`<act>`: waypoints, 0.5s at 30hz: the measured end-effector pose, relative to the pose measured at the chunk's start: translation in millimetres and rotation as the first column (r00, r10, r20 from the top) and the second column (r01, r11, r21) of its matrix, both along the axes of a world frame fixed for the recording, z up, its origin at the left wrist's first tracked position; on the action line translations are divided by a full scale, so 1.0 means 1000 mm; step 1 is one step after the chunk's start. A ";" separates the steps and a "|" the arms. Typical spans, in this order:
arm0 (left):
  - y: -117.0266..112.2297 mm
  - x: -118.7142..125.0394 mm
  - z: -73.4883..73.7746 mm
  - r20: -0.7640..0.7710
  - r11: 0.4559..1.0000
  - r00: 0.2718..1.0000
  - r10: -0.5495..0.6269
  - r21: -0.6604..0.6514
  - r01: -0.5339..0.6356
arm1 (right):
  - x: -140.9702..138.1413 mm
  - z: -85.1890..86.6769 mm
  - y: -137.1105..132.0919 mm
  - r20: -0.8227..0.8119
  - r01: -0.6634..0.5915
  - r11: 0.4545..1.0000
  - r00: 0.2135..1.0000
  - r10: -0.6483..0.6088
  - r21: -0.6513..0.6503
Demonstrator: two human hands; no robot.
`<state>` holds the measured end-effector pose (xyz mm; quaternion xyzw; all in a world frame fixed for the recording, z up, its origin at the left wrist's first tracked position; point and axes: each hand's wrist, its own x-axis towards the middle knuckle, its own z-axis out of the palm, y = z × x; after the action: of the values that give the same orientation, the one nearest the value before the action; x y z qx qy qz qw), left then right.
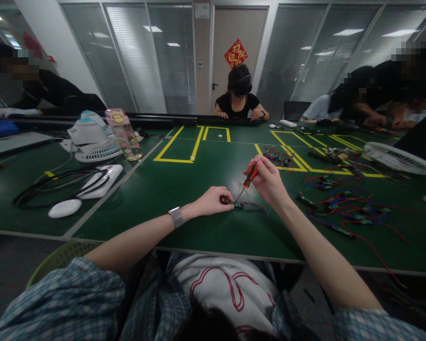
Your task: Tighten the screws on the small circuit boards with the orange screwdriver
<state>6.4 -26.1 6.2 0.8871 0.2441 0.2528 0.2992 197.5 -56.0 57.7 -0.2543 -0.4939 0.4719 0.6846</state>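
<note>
Screwdriver [250, 175] sat slanted in the right hand [268, 177], fingers closed round its orange-and-black handle, tip down at the little green board [238, 205], probably for a steady angle. Left hand [215, 201] had thumb and fingertips pinched on the board's end, I'd guess so it wouldn't skid. Board lay closer to the tabletop's [213, 237] near edge than its far one, slim with dark bits, red and blue wires [257, 206] trailing toward the right edge.
</note>
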 end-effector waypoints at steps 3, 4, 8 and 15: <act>0.000 0.000 0.000 -0.003 1.000 1.000 -0.001 0.000 0.001 | 0.001 0.000 -0.001 0.025 -0.030 0.999 0.999 0.031 -0.019; 0.000 0.000 0.000 -0.002 1.000 1.000 -0.004 0.000 0.004 | 0.002 0.001 -0.001 0.033 -0.046 0.999 0.998 0.047 -0.025; 0.001 0.000 -0.001 -0.002 1.000 1.000 -0.005 -0.002 0.005 | 0.000 0.003 -0.004 0.052 -0.079 0.996 0.995 0.081 -0.030; 0.001 0.000 0.000 -0.005 1.000 1.000 -0.004 -0.002 0.004 | -0.004 0.005 -0.004 0.027 -0.111 0.993 0.993 0.112 -0.026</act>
<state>6.7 -25.5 5.8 0.8880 0.2432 0.2496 0.3001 193.9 -60.4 62.4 -0.2413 -0.5114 0.5115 0.6470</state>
